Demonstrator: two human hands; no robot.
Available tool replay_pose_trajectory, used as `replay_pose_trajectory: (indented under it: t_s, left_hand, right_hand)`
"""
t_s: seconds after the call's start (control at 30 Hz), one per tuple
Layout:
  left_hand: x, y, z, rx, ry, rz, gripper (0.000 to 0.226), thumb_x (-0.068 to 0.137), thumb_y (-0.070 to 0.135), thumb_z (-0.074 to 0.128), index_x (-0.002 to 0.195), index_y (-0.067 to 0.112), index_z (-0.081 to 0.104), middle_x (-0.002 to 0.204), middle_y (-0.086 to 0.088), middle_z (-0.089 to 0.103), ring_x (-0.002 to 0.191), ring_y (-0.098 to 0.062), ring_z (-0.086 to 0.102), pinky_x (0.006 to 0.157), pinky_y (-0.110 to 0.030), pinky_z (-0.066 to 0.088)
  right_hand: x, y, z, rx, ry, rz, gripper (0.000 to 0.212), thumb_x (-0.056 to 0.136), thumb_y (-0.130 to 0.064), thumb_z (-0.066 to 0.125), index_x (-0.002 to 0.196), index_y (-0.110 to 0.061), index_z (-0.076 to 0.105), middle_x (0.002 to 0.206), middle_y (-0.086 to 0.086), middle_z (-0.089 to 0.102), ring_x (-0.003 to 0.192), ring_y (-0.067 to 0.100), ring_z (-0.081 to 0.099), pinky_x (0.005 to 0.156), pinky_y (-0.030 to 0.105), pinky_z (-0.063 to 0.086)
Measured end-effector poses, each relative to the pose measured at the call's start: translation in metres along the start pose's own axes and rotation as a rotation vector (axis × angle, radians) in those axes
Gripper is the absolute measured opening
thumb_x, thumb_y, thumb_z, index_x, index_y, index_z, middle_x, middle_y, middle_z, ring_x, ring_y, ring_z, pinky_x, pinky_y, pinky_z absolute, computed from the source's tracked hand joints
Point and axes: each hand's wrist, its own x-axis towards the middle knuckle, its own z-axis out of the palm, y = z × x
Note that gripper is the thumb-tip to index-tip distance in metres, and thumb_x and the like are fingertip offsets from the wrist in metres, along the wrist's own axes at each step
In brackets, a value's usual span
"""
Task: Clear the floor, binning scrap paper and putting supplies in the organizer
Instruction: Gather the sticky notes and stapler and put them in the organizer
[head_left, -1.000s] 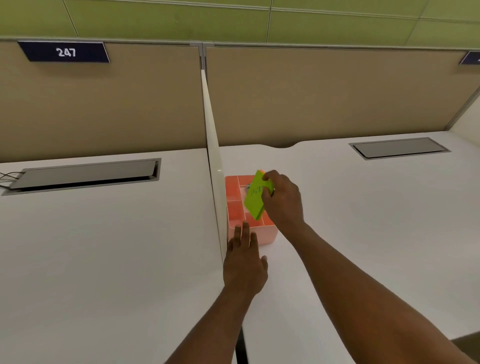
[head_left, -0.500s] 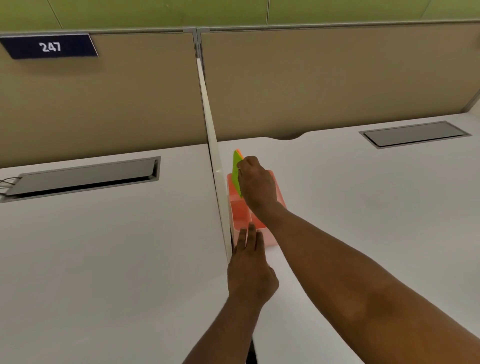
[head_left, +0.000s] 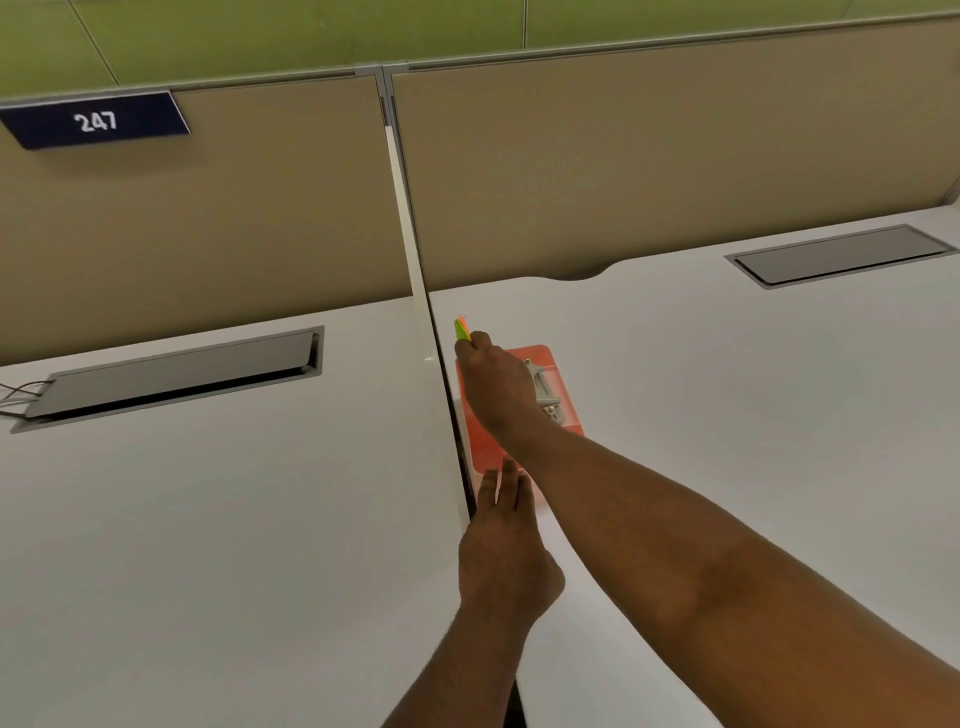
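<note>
An orange organizer (head_left: 563, 410) stands on the right white desk against the low white divider. My right hand (head_left: 493, 384) reaches over its far left corner and pinches a green and orange sticky-note pad (head_left: 462, 329), held on edge so only its top shows. A silver metal item (head_left: 545, 392) lies in the organizer beside my right wrist. My left hand (head_left: 506, 540) has straight fingers, their tips touching the organizer's near side. Most of the organizer's inside is hidden by my right hand.
The white divider (head_left: 415, 270) separates two white desks; tan cubicle panels stand behind. Each desk has a grey cable hatch (head_left: 171, 376) (head_left: 841, 254). A dark "247" plate (head_left: 96, 122) hangs on the left panel. Wires (head_left: 15, 397) poke from the left hatch.
My right hand has turned the sticky-note pad from flat-facing to edge-on and carried it toward the organizer's far left corner by the divider. My left hand has stayed at the organizer's near side.
</note>
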Motion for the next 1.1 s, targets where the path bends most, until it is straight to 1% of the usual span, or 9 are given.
replay_pose_trajectory:
  t_s: [0.17,0.4,0.57,0.77,0.83,0.87,0.97,1.03,1.1]
  left_hand:
    - [0.001,0.000,0.002,-0.028,0.019,0.000,0.084,0.083,0.036,0.062,0.152,0.026,0.016,0.161,0.012,0.012,0.150,-0.015,0.003,0.111,-0.030,0.035]
    - [0.002,-0.003,0.012,-0.015,0.078,-0.011,0.087,0.079,0.051,0.065,0.151,0.027,0.022,0.158,0.013,0.023,0.149,-0.013,0.008,0.113,-0.025,0.020]
    - [0.004,-0.004,0.014,-0.071,0.100,-0.047,0.084,0.075,0.052,0.070,0.146,0.026,0.034,0.151,0.009,0.041,0.145,-0.014,0.028,0.106,-0.024,0.036]
    - [0.005,-0.003,0.008,-0.053,0.009,-0.083,0.082,0.074,0.043,0.069,0.146,0.026,0.032,0.152,0.004,0.040,0.120,-0.012,0.057,0.093,-0.020,0.046]
    - [0.005,-0.002,0.003,-0.007,-0.040,-0.077,0.082,0.075,0.039,0.068,0.147,0.023,0.031,0.152,0.003,0.040,0.131,-0.016,0.048,0.097,-0.024,0.045]
    - [0.005,0.000,0.001,0.033,-0.084,-0.070,0.085,0.076,0.040,0.066,0.149,0.022,0.025,0.155,0.002,0.034,0.141,-0.019,0.035,0.103,-0.028,0.042]
    - [0.006,0.004,-0.012,0.131,-0.260,-0.074,0.099,0.080,0.037,0.065,0.153,0.022,0.001,0.163,0.002,-0.004,0.150,-0.021,-0.004,0.112,-0.039,0.034]
    - [0.006,0.008,-0.024,0.146,-0.348,-0.083,0.095,0.084,0.030,0.062,0.153,0.018,-0.003,0.161,0.001,-0.015,0.149,-0.020,-0.010,0.115,-0.043,0.029]
    - [0.001,0.016,-0.037,0.169,-0.358,-0.060,0.084,0.089,0.026,0.056,0.153,0.013,0.004,0.162,-0.003,-0.010,0.150,-0.023,-0.004,0.118,-0.043,0.022]
  right_hand:
    - [-0.009,0.006,0.011,0.001,-0.050,-0.002,0.045,0.088,-0.004,0.061,0.130,-0.005,0.044,0.108,0.015,0.060,0.081,0.028,0.067,0.066,0.037,0.055]
    - [-0.024,0.002,0.018,-0.065,-0.102,-0.034,0.030,0.085,-0.009,0.066,0.114,-0.004,0.059,0.110,0.016,0.061,0.097,0.028,0.061,0.078,0.040,0.054]
    - [-0.034,-0.002,0.016,-0.067,-0.024,-0.063,0.009,0.089,-0.008,0.057,0.096,-0.006,0.063,0.098,0.012,0.065,0.091,0.026,0.058,0.077,0.036,0.050]
    - [-0.072,0.003,-0.005,0.059,0.162,0.106,0.020,0.090,-0.023,0.053,0.086,-0.011,0.069,0.089,0.006,0.070,0.088,0.025,0.059,0.081,0.038,0.047]
    - [-0.095,0.009,-0.017,0.097,0.195,0.139,0.018,0.089,-0.025,0.057,0.088,-0.012,0.070,0.094,0.005,0.071,0.093,0.025,0.061,0.085,0.038,0.048]
    - [-0.108,0.013,-0.023,0.109,0.199,0.152,0.018,0.089,-0.027,0.059,0.090,-0.013,0.069,0.098,0.004,0.071,0.097,0.024,0.061,0.088,0.037,0.048]
    - [-0.144,0.026,-0.045,0.114,0.103,0.180,0.026,0.092,-0.035,0.054,0.104,-0.016,0.067,0.111,0.002,0.068,0.107,0.021,0.058,0.094,0.034,0.045]
    - [-0.168,0.033,-0.060,0.116,-0.010,0.201,0.032,0.094,-0.040,0.049,0.112,-0.018,0.064,0.116,-0.001,0.066,0.109,0.018,0.056,0.095,0.031,0.042]
    - [-0.193,0.039,-0.077,0.124,-0.072,0.221,0.035,0.095,-0.042,0.049,0.116,-0.018,0.062,0.119,-0.001,0.065,0.113,0.019,0.054,0.096,0.033,0.041]
